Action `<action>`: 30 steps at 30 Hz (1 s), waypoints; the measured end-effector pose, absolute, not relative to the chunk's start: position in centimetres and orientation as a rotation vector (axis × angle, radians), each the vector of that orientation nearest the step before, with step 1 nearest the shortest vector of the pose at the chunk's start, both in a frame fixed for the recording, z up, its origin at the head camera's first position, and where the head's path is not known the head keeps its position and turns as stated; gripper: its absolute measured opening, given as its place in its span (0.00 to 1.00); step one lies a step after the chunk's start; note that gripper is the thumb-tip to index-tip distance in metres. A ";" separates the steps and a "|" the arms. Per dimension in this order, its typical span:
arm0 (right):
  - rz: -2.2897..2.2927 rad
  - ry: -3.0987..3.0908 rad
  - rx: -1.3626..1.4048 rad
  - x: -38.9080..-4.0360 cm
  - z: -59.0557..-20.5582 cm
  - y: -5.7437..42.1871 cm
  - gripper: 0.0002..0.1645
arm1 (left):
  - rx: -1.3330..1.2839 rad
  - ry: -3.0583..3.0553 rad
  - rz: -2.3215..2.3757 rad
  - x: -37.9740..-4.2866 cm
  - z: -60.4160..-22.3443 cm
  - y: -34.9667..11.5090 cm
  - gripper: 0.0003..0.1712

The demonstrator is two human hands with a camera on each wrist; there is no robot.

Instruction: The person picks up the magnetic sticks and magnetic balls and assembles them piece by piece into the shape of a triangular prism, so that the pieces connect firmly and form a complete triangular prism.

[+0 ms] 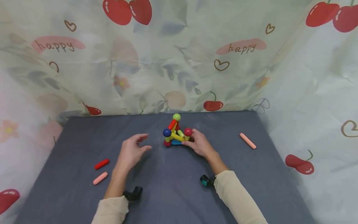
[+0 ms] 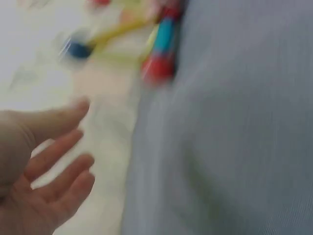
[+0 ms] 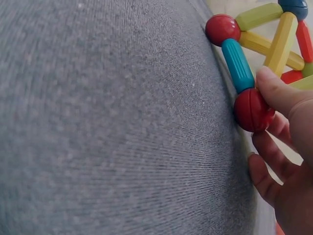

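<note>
A toy frame of coloured sticks and balls (image 1: 177, 137) stands on the dark cloth near its far edge. Its front has a blue ball (image 1: 167, 133), a red ball (image 1: 188, 132) and a blue stick (image 3: 238, 65) along the bottom; a green ball (image 1: 176, 117) sits at the back. My right hand (image 1: 202, 144) grips the frame's right corner, thumb at the lower red ball (image 3: 253, 110) and fingers behind it. To the left of the frame, my left hand (image 1: 132, 151) is apart from it, thumb and fingers spread around nothing. Blur softens the frame in the left wrist view.
A red stick (image 1: 102, 164) and a pink stick (image 1: 100, 178) lie on the cloth (image 1: 173, 193) left of my left forearm. Another pink stick (image 1: 247, 141) lies far right. A printed curtain (image 1: 173, 62) rises behind the cloth's far edge and along both sides.
</note>
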State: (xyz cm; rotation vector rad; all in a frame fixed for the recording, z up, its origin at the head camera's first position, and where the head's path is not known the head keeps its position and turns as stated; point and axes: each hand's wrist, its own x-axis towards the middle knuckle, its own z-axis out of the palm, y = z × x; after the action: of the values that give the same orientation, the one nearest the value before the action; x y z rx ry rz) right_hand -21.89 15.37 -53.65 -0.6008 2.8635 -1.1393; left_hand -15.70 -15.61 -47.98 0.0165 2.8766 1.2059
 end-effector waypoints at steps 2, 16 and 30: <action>-1.145 2.873 -0.610 -21.9 -53.7 15.3 0.13 | -0.012 2.898 1.173 -14.5 -47.4 -19.6 0.31; -1.175 2.893 -0.643 -21.7 -54.2 15.3 0.13 | -0.430 2.813 0.926 -10.8 -50.6 -30.8 0.30; -1.184 2.882 -0.646 -22.0 -54.4 15.5 0.13 | 0.228 2.939 1.408 -17.1 -43.9 -15.8 0.20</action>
State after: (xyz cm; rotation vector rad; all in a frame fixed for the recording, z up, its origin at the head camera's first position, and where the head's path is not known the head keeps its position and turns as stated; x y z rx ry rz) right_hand -21.96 15.50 -54.39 -0.6459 2.8818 -1.1844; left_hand -17.10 -15.83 -43.91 0.2279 2.9386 1.4082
